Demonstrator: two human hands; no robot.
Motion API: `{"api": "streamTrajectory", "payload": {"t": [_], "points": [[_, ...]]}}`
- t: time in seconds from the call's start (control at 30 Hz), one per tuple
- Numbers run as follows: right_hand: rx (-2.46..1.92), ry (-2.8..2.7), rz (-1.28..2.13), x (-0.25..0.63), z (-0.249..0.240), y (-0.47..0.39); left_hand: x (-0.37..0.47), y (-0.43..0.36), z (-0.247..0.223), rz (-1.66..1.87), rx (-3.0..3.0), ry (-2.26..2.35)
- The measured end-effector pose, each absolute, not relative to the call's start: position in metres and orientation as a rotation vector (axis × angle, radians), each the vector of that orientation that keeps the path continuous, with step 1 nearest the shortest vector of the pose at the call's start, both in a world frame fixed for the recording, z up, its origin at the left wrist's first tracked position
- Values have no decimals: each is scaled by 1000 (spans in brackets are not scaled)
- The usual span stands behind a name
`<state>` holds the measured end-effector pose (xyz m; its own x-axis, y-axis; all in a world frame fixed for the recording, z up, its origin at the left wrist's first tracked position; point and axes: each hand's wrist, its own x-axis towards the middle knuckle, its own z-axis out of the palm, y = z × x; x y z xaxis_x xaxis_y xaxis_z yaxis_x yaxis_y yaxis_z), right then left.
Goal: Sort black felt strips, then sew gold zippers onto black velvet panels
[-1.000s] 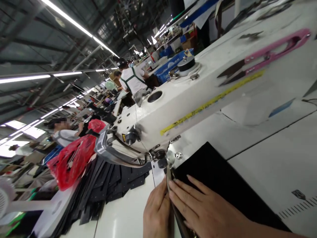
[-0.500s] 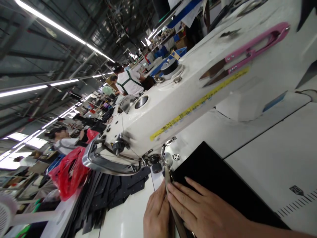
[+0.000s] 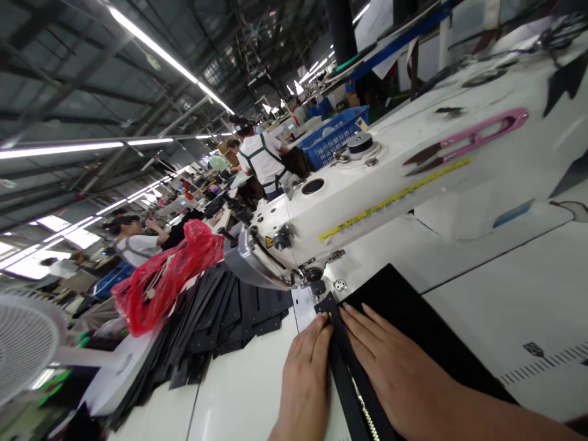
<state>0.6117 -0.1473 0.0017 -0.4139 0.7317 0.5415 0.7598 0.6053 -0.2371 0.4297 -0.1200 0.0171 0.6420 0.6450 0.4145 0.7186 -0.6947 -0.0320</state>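
Note:
A dark zipper strip with gold metal teeth runs from the bottom edge up to the presser foot area of a white sewing machine. My left hand is at the strip's left side, its fingers together and bent, with the tips on the strip's edge near the far end. Its thumb is hidden. My right hand lies flat, fingers stretched forward, along the strip's right side and over a black panel. The fingertips of both hands are a short way in front of the needle area.
Pink-handled snips lie on the machine arm above a yellow tape measure. Stacked dark strips and a red plastic bag are at left, beside a white fan. Co-workers sit beyond.
The strip, seen nearly edge-on before, now lies flatter, with its dark face and gold teeth showing. Both hands remain beside it. The camera view has shifted, bringing more of the left side into sight.

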Motion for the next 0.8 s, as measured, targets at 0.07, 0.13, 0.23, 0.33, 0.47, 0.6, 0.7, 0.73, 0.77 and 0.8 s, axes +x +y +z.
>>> {"api": "streamTrajectory", "payload": {"t": [0.07,0.13,0.23,0.33,0.47,0.6,0.7,0.73,0.77,0.8], "points": [[-1144,-2285,-94,613,2,-145,431,-121,16,-620,-2680,-1174],[-1116,-2338,-147,615,3,-143,432,-122,16,-655,-2691,-1191],[-1085,-2406,-222,617,5,-142,434,-123,16,-684,-2686,-1208],[-1076,-2448,-239,619,7,-142,436,-124,16,-703,-2635,-1252],[-1091,-2500,-201,620,9,-143,437,-126,17,-734,-2633,-1234],[-1092,-2513,-152,622,7,-141,439,-126,17,-778,-2637,-1176],[-1069,-2511,-143,623,6,-140,439,-126,18,-803,-2647,-1171],[-1067,-2509,-142,622,7,-140,439,-126,17,-811,-2647,-1169],[-1068,-2509,-141,622,7,-140,438,-126,17,-817,-2645,-1165],[-1070,-2509,-139,622,8,-141,438,-126,17,-819,-2640,-1160]]}}
